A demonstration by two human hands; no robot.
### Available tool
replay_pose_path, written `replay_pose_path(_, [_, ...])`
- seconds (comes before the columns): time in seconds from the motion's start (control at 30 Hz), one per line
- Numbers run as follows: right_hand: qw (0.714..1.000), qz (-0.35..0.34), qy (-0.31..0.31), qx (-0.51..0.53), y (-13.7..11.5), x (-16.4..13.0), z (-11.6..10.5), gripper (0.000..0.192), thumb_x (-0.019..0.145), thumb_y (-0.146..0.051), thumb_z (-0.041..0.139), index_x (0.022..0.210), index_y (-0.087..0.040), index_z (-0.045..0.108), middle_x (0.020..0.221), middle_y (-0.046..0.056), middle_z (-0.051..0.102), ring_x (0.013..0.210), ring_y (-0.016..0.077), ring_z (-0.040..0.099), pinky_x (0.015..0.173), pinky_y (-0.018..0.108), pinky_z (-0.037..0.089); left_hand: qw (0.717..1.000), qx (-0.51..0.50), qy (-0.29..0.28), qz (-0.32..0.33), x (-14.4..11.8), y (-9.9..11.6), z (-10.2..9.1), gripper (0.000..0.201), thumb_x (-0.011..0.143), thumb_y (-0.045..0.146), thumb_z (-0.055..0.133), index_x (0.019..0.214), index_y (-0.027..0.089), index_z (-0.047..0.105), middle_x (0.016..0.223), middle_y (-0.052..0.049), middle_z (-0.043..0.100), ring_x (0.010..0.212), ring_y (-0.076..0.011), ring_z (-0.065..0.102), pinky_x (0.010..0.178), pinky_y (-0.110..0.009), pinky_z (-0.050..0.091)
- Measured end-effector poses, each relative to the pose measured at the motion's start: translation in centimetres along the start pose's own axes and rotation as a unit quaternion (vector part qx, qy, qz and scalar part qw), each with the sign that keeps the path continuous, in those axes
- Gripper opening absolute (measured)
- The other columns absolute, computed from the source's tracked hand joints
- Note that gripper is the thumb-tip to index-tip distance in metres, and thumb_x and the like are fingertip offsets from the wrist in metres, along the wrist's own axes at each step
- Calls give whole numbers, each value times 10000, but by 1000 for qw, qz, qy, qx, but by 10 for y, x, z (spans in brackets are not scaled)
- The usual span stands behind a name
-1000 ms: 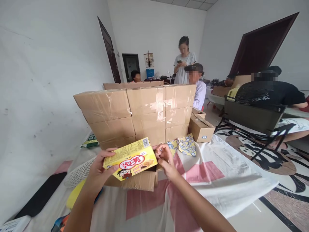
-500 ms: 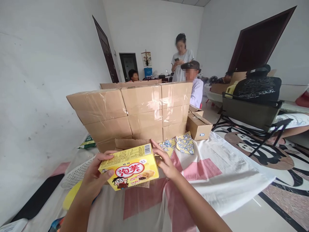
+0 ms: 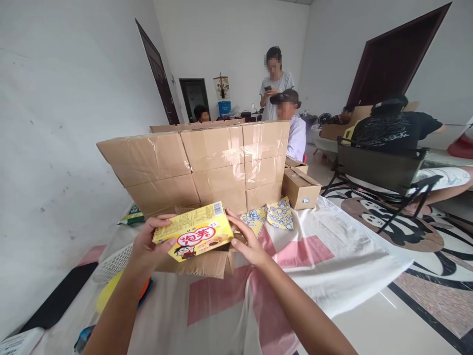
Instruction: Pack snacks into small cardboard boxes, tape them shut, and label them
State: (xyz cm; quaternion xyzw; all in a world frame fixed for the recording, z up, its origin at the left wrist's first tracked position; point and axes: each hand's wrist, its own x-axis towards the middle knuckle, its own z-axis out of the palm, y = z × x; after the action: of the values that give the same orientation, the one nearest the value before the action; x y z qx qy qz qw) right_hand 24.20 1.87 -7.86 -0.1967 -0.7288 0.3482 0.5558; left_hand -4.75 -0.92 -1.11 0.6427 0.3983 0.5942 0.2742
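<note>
A yellow snack box [image 3: 199,236] with red lettering and a cartoon figure is held tilted between both hands. My left hand [image 3: 150,241] grips its left end, thumb on the front and fingers over the top. At the right end, the fingers of my right hand [image 3: 249,241] press against the box's side. Directly beneath is an open cardboard box [image 3: 209,265], its near flap folded out; the snack box hides most of its inside. Two yellow patterned pieces [image 3: 280,213] lie on the cloth beyond my right hand.
A wall of taped cardboard cartons [image 3: 218,148] stands just behind. Smaller cartons [image 3: 301,189] sit to its right. On the left are a white basket [image 3: 113,265], a yellow round item [image 3: 110,294] and a green packet [image 3: 132,215]. Several people sit or stand farther back.
The snack box has moved slightly up and away from me with both hands. More of the open cardboard box's near flap shows beneath it. The view has shifted a little.
</note>
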Motion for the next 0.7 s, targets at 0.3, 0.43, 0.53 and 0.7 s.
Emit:
replay_pose_path(0.3, [998, -39, 10, -48, -3, 3, 4, 526, 872, -334, 732, 1350, -261, 526, 1523, 149, 513, 1469, 294, 437, 1178, 479, 381, 999, 45, -13, 18, -20, 5, -2, 313, 748, 232, 694, 1041, 275, 590, 1310, -63, 614, 1222, -296, 601, 898, -360, 567])
replay_pose_path(0.43, [996, -32, 31, -75, -6, 4, 5, 488, 825, -241, 714, 1278, -247, 531, 1322, 118, 617, 1196, 256, 617, 1006, 405, 508, 994, 104, 25, -29, -32, -1, -3, 703, 694, 292, 801, 1277, 304, 408, 1349, -90, 557, 1255, -285, 593, 984, -398, 558])
replay_pose_path(0.53, [996, -9, 42, -75, -3, 1, 8, 478, 823, -262, 705, 1263, -239, 518, 1266, 108, 621, 1123, 242, 629, 977, 395, 522, 992, 96, 48, -60, -37, -6, 3, 756, 683, 328, 839, 1229, 315, 317, 1337, -91, 577, 1145, -253, 669, 928, -403, 593])
replay_pose_path(0.7, [997, 39, 56, -30, -2, 1, 9, 402, 889, -298, 646, 1233, -251, 445, 1233, 93, 616, 1138, 219, 632, 970, 369, 536, 978, 163, -54, -121, -31, -22, 2, 500, 758, 519, 776, 1118, 239, 570, 1132, -127, 724, 1089, -318, 718, 796, -389, 626])
